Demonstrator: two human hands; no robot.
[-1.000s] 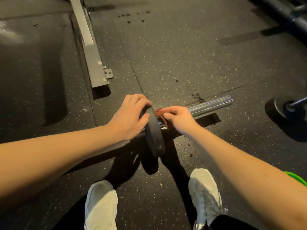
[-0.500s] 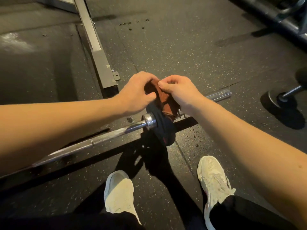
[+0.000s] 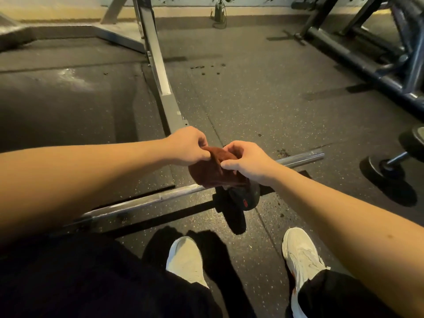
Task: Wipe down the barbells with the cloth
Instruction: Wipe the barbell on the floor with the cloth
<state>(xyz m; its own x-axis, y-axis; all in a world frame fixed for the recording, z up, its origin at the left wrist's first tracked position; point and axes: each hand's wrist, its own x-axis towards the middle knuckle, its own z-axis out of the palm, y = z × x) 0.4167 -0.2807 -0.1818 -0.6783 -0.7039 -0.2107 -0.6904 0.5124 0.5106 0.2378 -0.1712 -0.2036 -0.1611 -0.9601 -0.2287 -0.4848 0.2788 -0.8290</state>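
The left hand (image 3: pixel 187 146) and the right hand (image 3: pixel 249 165) are held close together, and the brown cloth (image 3: pixel 210 172) is pinched by both. The cloth is hung just below them, over the barbell (image 3: pixel 142 201) at its small dark plate (image 3: pixel 246 197). The barbell is laid on the rubber floor (image 3: pixel 263 99). A dumbbell (image 3: pixel 376 168) is seen well right of the right hand.

Long chrome steel barbell (image 3: pixel 137 203): one was on floor. Black round weight plate (image 3: pixel 252 195) on it: one. Reddish-brown cloth (image 3: pixel 206 173): one. Bare hands numbered two: left hand (image 3: pixel 185 146), right hand (image 3: pixel 250 162). Pale white sneakers numbered two: left sneaker (image 3: pixel 185 258), right sneaker (image 3: pixel 300 253). Black round-headed dumbbell (image 3: pixel 374 167): one, with two heads. Grey steel rack frame (image 3: pixel 158 65): one. Dark blue tubular machine frame (image 3: pixel 358 63): one.
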